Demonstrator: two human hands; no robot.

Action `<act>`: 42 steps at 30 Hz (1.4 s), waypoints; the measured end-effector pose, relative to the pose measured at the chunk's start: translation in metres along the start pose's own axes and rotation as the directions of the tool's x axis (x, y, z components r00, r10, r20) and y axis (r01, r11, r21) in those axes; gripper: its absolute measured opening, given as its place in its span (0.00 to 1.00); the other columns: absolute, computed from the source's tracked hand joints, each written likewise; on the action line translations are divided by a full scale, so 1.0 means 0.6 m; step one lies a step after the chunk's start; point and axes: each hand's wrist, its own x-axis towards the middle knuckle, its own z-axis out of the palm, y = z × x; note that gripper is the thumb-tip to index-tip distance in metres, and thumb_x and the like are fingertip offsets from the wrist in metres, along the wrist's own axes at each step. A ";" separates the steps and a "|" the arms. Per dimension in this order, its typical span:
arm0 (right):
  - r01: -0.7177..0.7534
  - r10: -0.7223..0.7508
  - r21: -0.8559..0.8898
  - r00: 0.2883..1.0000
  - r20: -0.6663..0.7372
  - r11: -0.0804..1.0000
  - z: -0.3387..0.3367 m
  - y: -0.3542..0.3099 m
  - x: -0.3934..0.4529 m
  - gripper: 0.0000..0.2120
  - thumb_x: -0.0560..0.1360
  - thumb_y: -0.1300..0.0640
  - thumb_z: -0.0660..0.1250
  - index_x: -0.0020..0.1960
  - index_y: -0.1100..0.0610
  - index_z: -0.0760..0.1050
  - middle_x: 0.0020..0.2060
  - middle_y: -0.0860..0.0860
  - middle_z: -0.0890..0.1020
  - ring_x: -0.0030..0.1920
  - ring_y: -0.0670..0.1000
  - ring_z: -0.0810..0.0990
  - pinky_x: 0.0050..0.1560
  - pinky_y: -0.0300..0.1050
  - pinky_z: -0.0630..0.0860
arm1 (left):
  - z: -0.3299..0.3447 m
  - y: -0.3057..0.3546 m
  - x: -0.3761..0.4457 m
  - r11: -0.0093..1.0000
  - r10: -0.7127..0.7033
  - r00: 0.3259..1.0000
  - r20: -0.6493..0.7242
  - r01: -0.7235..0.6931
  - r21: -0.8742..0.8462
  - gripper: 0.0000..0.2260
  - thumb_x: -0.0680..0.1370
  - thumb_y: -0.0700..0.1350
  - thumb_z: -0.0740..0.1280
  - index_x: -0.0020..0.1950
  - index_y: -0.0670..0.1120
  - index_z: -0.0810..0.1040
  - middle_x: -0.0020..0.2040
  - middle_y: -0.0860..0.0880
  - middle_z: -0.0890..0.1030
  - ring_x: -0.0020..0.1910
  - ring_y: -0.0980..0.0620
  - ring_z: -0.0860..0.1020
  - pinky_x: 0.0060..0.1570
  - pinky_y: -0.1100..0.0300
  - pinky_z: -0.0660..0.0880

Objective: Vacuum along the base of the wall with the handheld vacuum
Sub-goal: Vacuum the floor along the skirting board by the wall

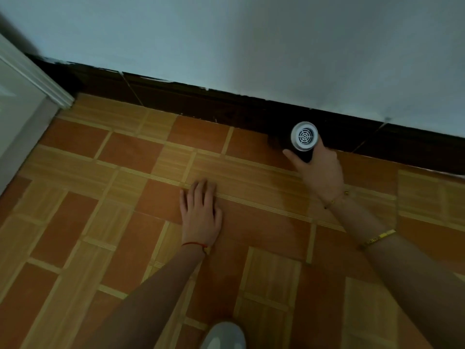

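Item 1, handheld vacuum [304, 140]: dark body with a white round vented end cap facing the camera; held nose-down against the dark skirting [176, 100] where it meets the tiled floor [120, 248], right of centre along the wall [251, 41]. The nozzle is hidden behind the body and lost in shadow, so contact with the floor cannot be confirmed

Item 2, right hand [320, 170]: wrapped around the lower body of the vacuum, thumb out to the left, fingers curled behind; 2 thin bracelets on that wrist and forearm

Item 3, left hand [201, 210]: flat on the tiles, palm down, fingers spread slightly, grasping nothing; it looks to be propping the crouched body. Red thread at the wrist

Item 4, door frame [37, 79]: white, at the left end of the wall, well apart from the vacuum

Item 5, pale rounded object at bottom edge [222, 336]: too cropped to identify

Risks, as judged:
- Nozzle hidden from the person's own line of sight; it may ride above the floor-to-skirting joint and leave dust in the corner
- Skirting paint line is already ragged; a hard nozzle dragged along it could scuff or chip it further
- Dim light and dark skirting make missed patches hard to spot
- Weight rests on 1 flat palm on smooth tile; reaching further along the wall without moving that hand could cause a slip or overbalance
- Grip sits low on the body, near the cap; a twist of the wrist could tilt the nozzle off the joint
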 end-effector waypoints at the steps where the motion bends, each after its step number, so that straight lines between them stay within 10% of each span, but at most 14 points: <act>1: -0.019 0.019 -0.007 1.000 -0.012 1.000 -0.012 0.012 -0.006 0.36 0.72 0.37 0.67 0.72 0.56 0.65 0.54 0.55 0.83 0.51 0.55 0.82 0.47 0.55 0.81 | -0.001 0.004 0.000 1.000 -0.013 1.000 -0.014 0.013 -0.009 0.23 0.79 0.49 0.52 0.73 0.45 0.68 0.73 0.44 0.69 0.74 0.43 0.62 0.74 0.37 0.55; 33: -0.464 0.471 0.109 0.812 -0.343 0.879 -0.175 0.213 -0.096 0.33 0.74 0.41 0.68 0.71 0.60 0.66 0.59 0.58 0.80 0.58 0.60 0.79 0.47 0.45 0.71 | 0.073 0.210 -0.014 0.952 0.303 0.948 0.095 -0.299 -0.059 0.22 0.79 0.50 0.53 0.73 0.47 0.66 0.73 0.44 0.67 0.74 0.43 0.61 0.73 0.35 0.53; 42: -0.255 0.261 0.055 0.951 -0.164 0.965 -0.142 0.190 -0.082 0.32 0.73 0.42 0.69 0.69 0.59 0.66 0.55 0.55 0.82 0.52 0.54 0.82 0.44 0.44 0.77 | 0.074 0.208 -0.015 0.950 0.308 0.948 0.073 -0.304 -0.068 0.23 0.79 0.50 0.54 0.73 0.47 0.66 0.73 0.44 0.67 0.75 0.43 0.61 0.73 0.35 0.52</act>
